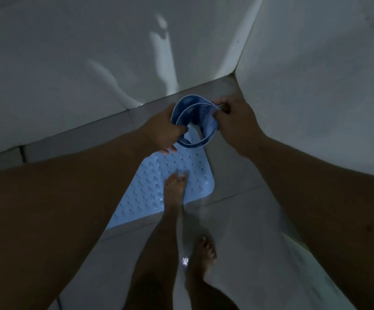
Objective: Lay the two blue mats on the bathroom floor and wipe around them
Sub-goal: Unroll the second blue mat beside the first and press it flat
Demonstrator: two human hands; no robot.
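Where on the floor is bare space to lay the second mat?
Bare tiles lie right of the flat mat, toward the right wall. Only a narrow strip runs between that mat and the far wall. The rolled mat hangs between left hand and right hand.

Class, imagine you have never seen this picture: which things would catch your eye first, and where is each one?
First, the rolled blue mat, held up in mid-frame between the left hand and right hand, near the wall corner. Below it, a pale blue perforated mat lies flat on the tiled floor, with one bare foot standing on its edge.
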